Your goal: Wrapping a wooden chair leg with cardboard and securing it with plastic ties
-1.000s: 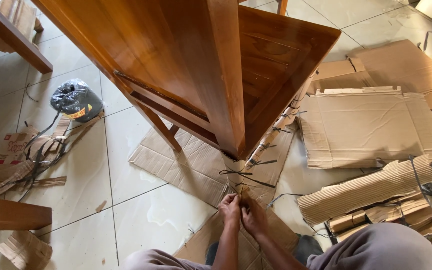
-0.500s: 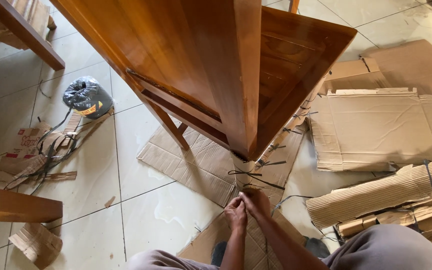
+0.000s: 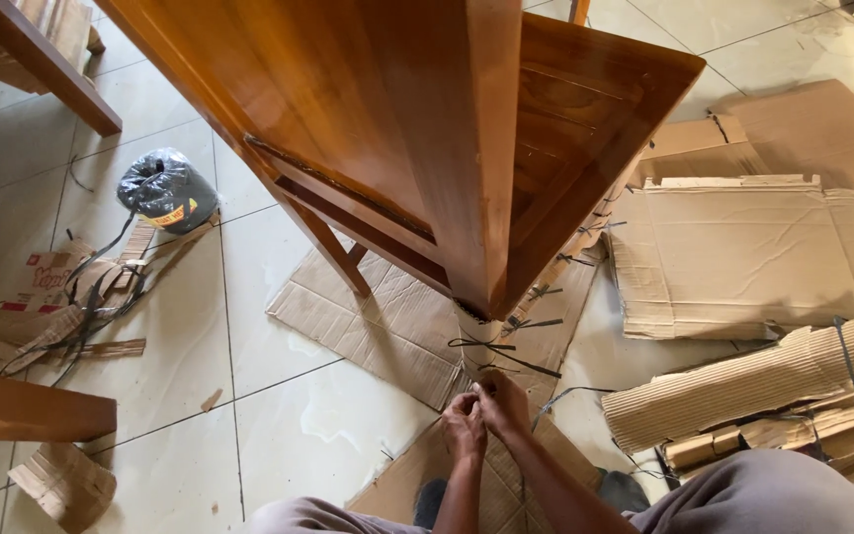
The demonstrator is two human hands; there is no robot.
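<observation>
A glossy brown wooden cabinet (image 3: 397,138) stands on legs in front of me. Its near leg (image 3: 474,341) is wrapped in cardboard and bound with black plastic string (image 3: 494,348). My left hand (image 3: 464,423) and my right hand (image 3: 502,400) are pressed together low on that leg, fingers pinched on the string. A second wrapped leg (image 3: 567,259) with string ties shows to the right, under the cabinet.
A roll of black string (image 3: 166,190) lies on the tiled floor at the left, with cardboard scraps (image 3: 56,316) and loose string. Flat cardboard sheets (image 3: 753,247) and a corrugated roll (image 3: 743,381) lie at the right. Other wooden furniture parts (image 3: 22,405) edge the left.
My hands stay on the string at the leg and have shifted slightly. The view has drifted a little.
</observation>
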